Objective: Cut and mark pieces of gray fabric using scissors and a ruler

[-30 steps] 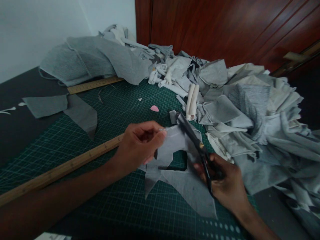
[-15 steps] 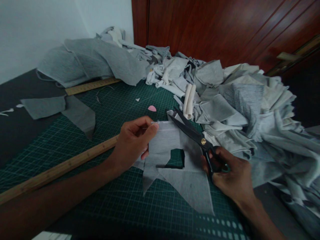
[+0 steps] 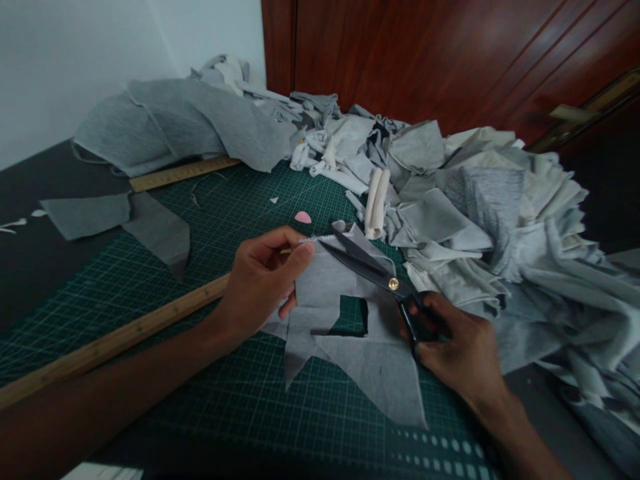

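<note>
My left hand [image 3: 267, 277] pinches the upper left corner of a grey fabric piece [image 3: 320, 277] between thumb and fingers. Black scissors [image 3: 367, 267] are gripped by their handles in my right hand [image 3: 457, 350]. Their blades are parted and point up and left, lying at the fabric's top edge close to my left fingertips. Below, more grey fabric [image 3: 385, 373] with pointed ends spreads flat on the green cutting mat [image 3: 210, 407]. Mat shows through a gap in the cloth.
A large heap of grey and cream fabric scraps [image 3: 425, 213] lies along the back and right. One wooden ruler [image 3: 165, 317] runs beside my left arm, another ruler [image 3: 185, 172] farther back. A pink chalk piece [image 3: 303, 217] and grey offcuts [image 3: 160, 230] are on the mat.
My right hand has moved the scissors left, bringing the blade tips along the fabric's top edge toward my left fingers. The left hand has barely shifted.
</note>
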Motion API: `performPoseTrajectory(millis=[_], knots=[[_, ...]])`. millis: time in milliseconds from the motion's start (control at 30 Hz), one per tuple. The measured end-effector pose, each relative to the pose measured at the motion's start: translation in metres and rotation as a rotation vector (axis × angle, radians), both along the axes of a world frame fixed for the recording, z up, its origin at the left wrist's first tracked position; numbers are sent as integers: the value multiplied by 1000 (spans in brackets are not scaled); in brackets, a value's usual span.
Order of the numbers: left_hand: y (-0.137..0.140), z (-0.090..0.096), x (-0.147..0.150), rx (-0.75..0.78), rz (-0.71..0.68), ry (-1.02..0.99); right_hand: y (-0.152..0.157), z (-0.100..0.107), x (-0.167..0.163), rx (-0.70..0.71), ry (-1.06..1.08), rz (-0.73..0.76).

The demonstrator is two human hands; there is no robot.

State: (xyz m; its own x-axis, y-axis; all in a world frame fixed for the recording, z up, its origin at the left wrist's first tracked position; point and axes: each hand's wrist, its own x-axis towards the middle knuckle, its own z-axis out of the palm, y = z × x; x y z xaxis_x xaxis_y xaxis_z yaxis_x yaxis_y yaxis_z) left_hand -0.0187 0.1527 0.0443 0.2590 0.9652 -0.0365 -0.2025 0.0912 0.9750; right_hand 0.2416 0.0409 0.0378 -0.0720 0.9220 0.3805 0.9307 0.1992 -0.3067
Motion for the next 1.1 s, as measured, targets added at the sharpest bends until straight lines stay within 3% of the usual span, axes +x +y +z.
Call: performPoseTrajectory(millis=[1100], knots=[[-2,-8,-2,7,-104,-24,0,-1,-3,-37,91,-15]])
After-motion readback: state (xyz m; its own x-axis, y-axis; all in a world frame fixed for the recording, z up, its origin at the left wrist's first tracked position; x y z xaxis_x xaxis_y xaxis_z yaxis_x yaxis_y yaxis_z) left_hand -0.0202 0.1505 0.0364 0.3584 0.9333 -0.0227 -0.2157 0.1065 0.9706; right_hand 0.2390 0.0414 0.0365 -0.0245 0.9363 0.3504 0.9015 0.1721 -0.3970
